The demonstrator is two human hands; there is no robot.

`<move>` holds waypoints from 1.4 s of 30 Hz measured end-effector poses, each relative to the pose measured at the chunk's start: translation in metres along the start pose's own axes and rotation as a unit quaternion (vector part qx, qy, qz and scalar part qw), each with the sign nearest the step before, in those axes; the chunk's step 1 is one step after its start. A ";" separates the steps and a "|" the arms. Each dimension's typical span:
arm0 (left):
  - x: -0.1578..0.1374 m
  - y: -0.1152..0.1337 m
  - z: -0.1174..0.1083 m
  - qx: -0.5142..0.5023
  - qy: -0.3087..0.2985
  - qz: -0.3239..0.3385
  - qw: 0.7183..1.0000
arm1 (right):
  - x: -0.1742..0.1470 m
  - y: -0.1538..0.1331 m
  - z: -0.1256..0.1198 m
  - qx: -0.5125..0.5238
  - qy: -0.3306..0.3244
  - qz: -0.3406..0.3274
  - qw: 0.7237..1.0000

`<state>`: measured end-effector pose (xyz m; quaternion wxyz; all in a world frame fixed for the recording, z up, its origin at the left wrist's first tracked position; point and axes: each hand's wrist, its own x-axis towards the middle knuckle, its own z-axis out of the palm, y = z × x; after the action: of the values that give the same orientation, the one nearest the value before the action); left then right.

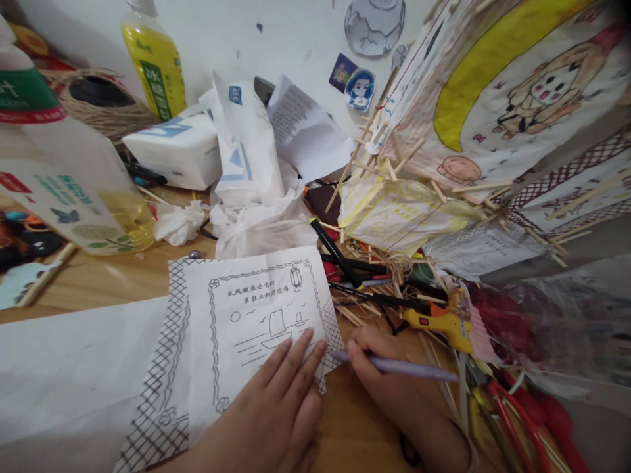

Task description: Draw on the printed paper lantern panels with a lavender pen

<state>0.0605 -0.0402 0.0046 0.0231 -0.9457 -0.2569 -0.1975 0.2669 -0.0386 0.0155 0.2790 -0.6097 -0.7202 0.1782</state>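
A white sheet [202, 341] bears line drawings of sailboats, birds and a lantern inside a wavy frame, with handwritten characters at its top. My left hand [280, 407] lies flat across its lower right part, fingers spread. Below it sits another sheet with a crosshatched border [148, 401], its edges showing on the left and right. Just right of the papers, my right hand [379, 374] grips a light purple pen [414, 369], the tip pointing left at the crosshatched edge. Whether the tip touches the paper, I cannot tell.
A large bottle [73, 171] and a yellow drink bottle [155, 66] stand left of a tissue pack [256, 138]. Decorated stick-framed paper panels [493, 98] rise at right, above markers [335, 253], a yellow glue gun [438, 325] and red-handled scissors [517, 420].
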 end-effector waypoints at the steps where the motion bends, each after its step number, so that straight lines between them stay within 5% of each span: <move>1: 0.000 0.000 0.000 0.000 0.002 0.000 1.000 | 0.000 0.000 0.000 -0.002 -0.002 -0.001 1.000; 31: 0.001 0.001 -0.002 -0.007 -0.001 -0.002 1.000 | 0.001 -0.007 -0.002 -0.001 -0.021 -0.042 0.999; 42: -0.001 0.002 0.000 -0.001 0.001 0.008 1.000 | 0.001 -0.005 0.000 0.016 -0.014 -0.105 0.994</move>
<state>0.0602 -0.0423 0.0044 0.0235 -0.9476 -0.2492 -0.1984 0.2629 -0.0384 0.0191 0.2963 -0.5236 -0.7809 0.1678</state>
